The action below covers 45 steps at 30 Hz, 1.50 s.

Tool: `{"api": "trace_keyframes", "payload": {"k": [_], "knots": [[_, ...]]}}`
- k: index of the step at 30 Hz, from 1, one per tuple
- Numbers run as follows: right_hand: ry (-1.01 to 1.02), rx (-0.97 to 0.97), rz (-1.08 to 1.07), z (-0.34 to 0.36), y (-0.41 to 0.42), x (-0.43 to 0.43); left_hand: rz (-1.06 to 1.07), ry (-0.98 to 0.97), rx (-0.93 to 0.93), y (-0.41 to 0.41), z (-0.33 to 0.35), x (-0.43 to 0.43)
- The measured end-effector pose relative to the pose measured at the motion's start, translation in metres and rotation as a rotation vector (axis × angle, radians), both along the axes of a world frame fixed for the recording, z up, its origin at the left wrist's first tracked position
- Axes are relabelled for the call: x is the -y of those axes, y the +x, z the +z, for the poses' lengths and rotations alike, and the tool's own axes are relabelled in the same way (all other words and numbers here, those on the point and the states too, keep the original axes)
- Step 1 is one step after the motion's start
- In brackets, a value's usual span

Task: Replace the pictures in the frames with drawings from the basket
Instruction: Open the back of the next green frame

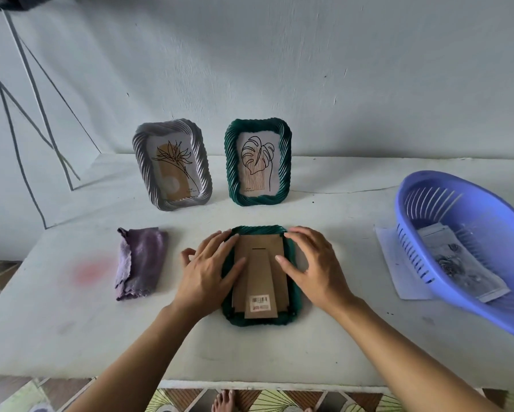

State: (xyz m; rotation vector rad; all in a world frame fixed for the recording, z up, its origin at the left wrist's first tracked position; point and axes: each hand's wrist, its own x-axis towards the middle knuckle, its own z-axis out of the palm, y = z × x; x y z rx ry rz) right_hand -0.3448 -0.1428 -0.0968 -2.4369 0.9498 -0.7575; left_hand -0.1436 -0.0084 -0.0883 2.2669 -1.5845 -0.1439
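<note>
Reference centre: the face-down green frame, lying flat on the white table close to the near edge; clock directions are read from it.
Backing board: brown card, facing up and seated inside the green rim, with its folding stand lying flat along the middle.
Sticker: a barcode label at the 6 o'clock end of the stand.
Left hand: palm down and fingers spread, resting on the frame's 9 o'clock rim – the thumb lies on the edge of the board and nothing is pinched.
Right hand: palm down and fingers spread in a loose arch over the 3 o'clock rim, the thumb tip touching the stand.
Grey frame: upright at 11 o'clock by the wall, showing a line-drawn flower.
Second green frame: upright at 12 o'clock, just beside the grey one, showing a line-drawn leaf.
Purple cloth: folded at 9 o'clock, apart from the left hand.
Blue basket: slotted plastic at 3 o'clock, well apart from the frame – it rests partly on a white sheet.
Drawings: grey pencil sheets lying inside the basket.
</note>
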Motion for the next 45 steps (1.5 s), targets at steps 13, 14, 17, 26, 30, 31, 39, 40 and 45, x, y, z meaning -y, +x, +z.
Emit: {"api": "trace_keyframes", "payload": {"k": [13,14,17,26,30,31,39,40,45], "knots": [[-0.133,-0.115,-0.036,-0.012,0.007,0.002,0.026,0.001,0.106,-0.003,-0.009,-0.001],[-0.129,-0.106,-0.038,-0.013,0.007,0.004,0.027,0.003,0.108,-0.002,-0.009,0.000],[-0.127,-0.102,-0.046,-0.015,0.008,0.006,0.021,0.010,0.117,-0.002,-0.009,0.001],[-0.153,-0.126,-0.053,-0.015,0.012,0.007,0.019,0.072,0.161,-0.001,-0.007,0.003],[-0.169,-0.148,-0.048,-0.014,0.011,0.006,0.007,0.121,0.175,0.000,-0.006,0.005],[-0.170,-0.158,-0.049,-0.014,0.011,0.006,0.002,0.126,0.175,0.000,-0.006,0.005],[-0.217,-0.280,-0.050,-0.008,0.013,0.002,-0.020,0.153,0.176,0.001,-0.006,0.004],[-0.225,-0.301,-0.048,-0.007,0.014,0.002,-0.019,0.148,0.173,0.001,-0.006,0.004],[-0.242,-0.410,-0.030,0.001,0.018,0.004,-0.016,0.122,0.147,0.001,-0.007,0.004]]}}
